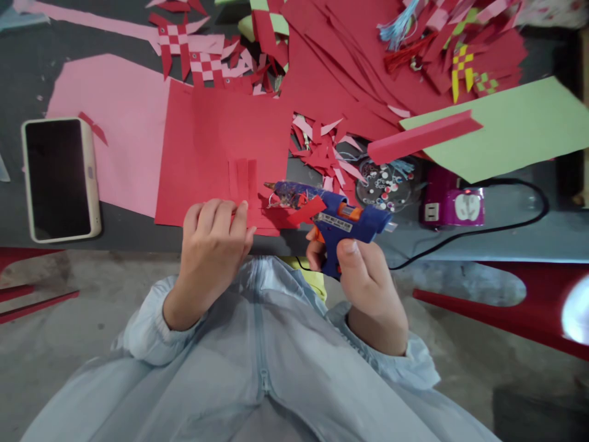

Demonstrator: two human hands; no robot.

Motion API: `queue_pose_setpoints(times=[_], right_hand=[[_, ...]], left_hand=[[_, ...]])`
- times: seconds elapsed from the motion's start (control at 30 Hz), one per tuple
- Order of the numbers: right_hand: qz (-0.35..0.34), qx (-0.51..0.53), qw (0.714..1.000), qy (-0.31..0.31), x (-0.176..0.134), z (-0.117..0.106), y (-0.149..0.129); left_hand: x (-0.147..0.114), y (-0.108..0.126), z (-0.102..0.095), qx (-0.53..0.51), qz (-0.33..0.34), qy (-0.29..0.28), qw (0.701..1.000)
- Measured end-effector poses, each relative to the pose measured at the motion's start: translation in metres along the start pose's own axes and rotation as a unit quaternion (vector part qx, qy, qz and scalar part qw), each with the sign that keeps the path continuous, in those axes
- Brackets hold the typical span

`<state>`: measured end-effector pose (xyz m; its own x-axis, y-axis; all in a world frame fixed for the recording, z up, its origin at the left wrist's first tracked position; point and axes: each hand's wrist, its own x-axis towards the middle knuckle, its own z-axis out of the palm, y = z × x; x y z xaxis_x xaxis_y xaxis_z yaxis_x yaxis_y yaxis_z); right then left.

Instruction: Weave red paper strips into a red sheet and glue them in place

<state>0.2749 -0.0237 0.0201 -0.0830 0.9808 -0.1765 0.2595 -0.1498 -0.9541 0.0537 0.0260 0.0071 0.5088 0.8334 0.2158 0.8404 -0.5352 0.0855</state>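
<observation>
My right hand (368,270) is wrapped round the handle of a blue hot glue gun (354,222), with fingers at its orange trigger. The gun's nozzle points left, over red paper. Strands of dried glue and a scrap of red paper cling to its front. My left hand (214,233) lies at the table's front edge, its fingers curled and close together on red paper strips (243,178). Those strips stand out from under the fingertips, on a larger red sheet (225,129). How firmly the fingers grip them is partly hidden.
A phone (59,178) lies at left on a pink sheet (124,123). Woven paper fish (175,40) and red scraps (322,144) lie beyond. At right are a dish of beads (386,184), a purple power adapter (451,202), its black cord (501,230) and a green sheet (501,135).
</observation>
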Motion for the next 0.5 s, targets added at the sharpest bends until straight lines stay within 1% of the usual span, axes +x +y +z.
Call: queue_pose_setpoints(times=[0.13,0.37,0.5], right_hand=[[0.002,-0.002,1.000,-0.002,0.0003,0.0001,-0.0005],[-0.014,0.012,1.000,-0.001,-0.0004,0.0005,0.0033],[-0.001,0.027,1.000,0.002,-0.0016,0.0013,0.0026]], left_hand=[[-0.0002,0.0001,0.0001,-0.014,-0.005,-0.004,1.000],[-0.0010,-0.0011,-0.0025,0.014,-0.001,-0.006,1.000],[-0.0003,-0.0005,-0.0015,0.020,0.002,0.001,1.000]])
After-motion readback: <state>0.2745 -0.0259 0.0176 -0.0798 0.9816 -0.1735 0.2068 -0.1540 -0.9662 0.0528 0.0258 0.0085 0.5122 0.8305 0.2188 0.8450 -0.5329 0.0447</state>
